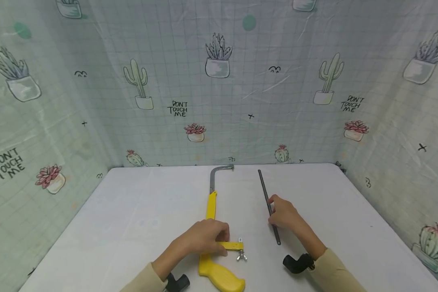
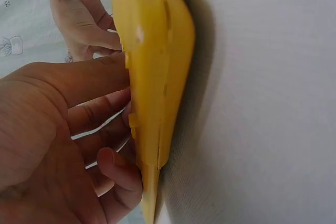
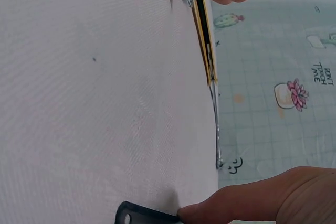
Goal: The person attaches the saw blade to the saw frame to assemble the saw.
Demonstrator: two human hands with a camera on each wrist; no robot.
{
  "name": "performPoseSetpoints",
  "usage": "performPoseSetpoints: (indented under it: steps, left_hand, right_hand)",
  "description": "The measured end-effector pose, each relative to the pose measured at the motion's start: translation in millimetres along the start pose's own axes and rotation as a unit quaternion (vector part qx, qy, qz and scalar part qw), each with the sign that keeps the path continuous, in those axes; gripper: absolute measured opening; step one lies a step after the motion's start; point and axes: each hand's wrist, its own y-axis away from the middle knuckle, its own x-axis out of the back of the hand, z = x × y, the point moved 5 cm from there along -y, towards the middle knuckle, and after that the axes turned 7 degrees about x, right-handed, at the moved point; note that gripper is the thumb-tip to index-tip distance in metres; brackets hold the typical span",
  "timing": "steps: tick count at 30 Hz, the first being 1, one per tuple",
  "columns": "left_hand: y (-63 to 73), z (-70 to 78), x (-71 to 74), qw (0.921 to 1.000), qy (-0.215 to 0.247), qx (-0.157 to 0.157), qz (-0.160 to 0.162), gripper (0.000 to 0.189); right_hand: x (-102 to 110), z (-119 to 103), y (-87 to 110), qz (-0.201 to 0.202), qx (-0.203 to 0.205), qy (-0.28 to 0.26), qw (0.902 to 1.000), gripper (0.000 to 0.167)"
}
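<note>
A yellow hacksaw frame (image 1: 211, 206) with a grey curved front end lies on the white table, its moulded handle (image 1: 224, 278) toward me. My left hand (image 1: 204, 235) grips it just above the handle. In the left wrist view, thumb and fingers meet the side of the yellow frame (image 2: 152, 77), with some fingertips hidden behind it. A wing nut (image 1: 241, 256) sits at the end of the short yellow arm. To the right, a dark hacksaw blade (image 1: 263, 184) is pinched by my right hand (image 1: 286, 214). The right wrist view shows the blade's holed end (image 3: 147, 215) beside the thumb.
The white table (image 1: 146, 202) reaches back to a curtain (image 1: 168, 73) printed with cacti, which also hangs at both sides. A black wrist camera mount (image 1: 297, 263) sits by the right wrist, and another black mount (image 1: 177, 283) by the left.
</note>
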Motion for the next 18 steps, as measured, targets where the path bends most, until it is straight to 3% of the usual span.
performPoseSetpoints:
  steps: [5,18]
  left_hand:
    - [-0.8,-0.8,-0.2,1.0000,0.001,0.003,-0.005,0.026]
    - [-1.5,-3.1,-3.4,0.9999,0.005,0.000,-0.009,0.022]
  right_hand:
    - [2.9,-3.1,1.3,0.007,-0.005,0.035,0.9993,0.052]
    - [2.8,2.2,0.2,-0.008,0.012,-0.015,0.9998,0.053]
